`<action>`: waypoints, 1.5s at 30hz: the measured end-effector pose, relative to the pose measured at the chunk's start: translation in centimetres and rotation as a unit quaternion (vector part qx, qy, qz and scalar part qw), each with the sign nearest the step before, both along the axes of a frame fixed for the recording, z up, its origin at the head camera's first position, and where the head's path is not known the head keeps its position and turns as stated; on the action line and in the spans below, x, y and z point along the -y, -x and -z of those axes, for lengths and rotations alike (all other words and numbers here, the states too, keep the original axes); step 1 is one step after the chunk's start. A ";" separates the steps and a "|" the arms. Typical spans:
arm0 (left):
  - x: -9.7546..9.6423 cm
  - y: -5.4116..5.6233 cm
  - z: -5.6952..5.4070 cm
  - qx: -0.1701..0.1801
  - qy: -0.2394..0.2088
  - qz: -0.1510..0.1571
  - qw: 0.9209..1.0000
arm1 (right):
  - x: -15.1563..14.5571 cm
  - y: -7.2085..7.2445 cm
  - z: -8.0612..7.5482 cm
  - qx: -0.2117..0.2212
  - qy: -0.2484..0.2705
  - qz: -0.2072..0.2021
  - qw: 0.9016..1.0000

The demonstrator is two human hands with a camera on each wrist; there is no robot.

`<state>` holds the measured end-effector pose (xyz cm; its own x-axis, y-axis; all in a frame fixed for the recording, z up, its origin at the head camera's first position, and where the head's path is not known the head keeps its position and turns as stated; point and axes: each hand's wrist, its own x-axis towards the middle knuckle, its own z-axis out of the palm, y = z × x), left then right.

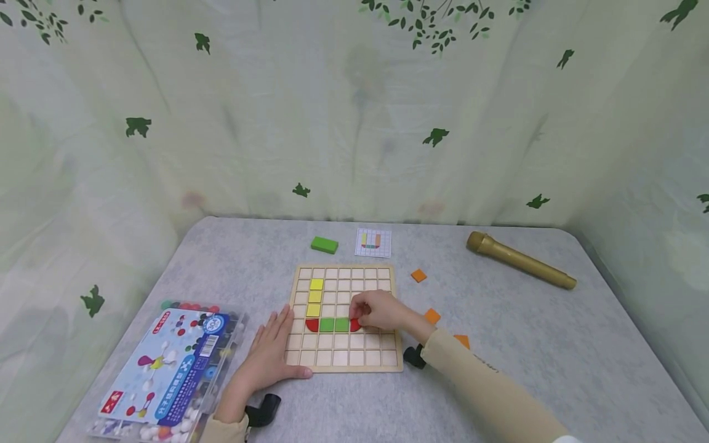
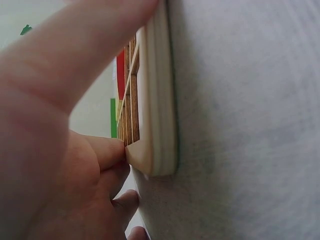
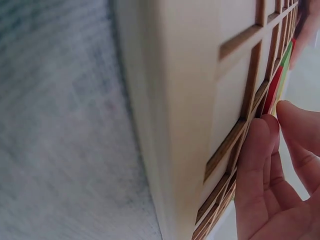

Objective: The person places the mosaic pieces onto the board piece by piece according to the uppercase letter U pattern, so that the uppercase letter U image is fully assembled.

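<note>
A wooden grid board (image 1: 344, 358) lies on the table. Three yellow tiles (image 1: 314, 296) run down its left part, above a red tile with a rounded corner (image 1: 312, 325) and two green tiles (image 1: 335, 325). My right hand (image 1: 382, 311) is over the board's right side, thumb and fingertips pinching a second red tile (image 1: 355, 326) at the end of the green ones. That red tile (image 3: 272, 90) shows just past the fingertips in the right wrist view. Along the board's left edge rests my left hand (image 1: 271, 351), fingers extended and thumb at the near edge.
Behind the board are a green block (image 1: 324, 245) and a pattern card (image 1: 373, 242). Orange tiles (image 1: 418, 275) lie scattered to the right, with a gold microphone-shaped object (image 1: 520, 259) farther off. A clear box of molecule-model parts (image 1: 166, 369) sits at the left.
</note>
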<state>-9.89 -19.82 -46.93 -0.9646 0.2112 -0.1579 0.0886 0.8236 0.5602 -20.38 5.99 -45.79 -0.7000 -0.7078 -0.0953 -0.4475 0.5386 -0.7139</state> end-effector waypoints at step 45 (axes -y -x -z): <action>0.1 0.0 0.3 -0.003 -0.005 0.003 1.000 | -18.8 -0.9 0.3 0.164 0.133 0.100 0.972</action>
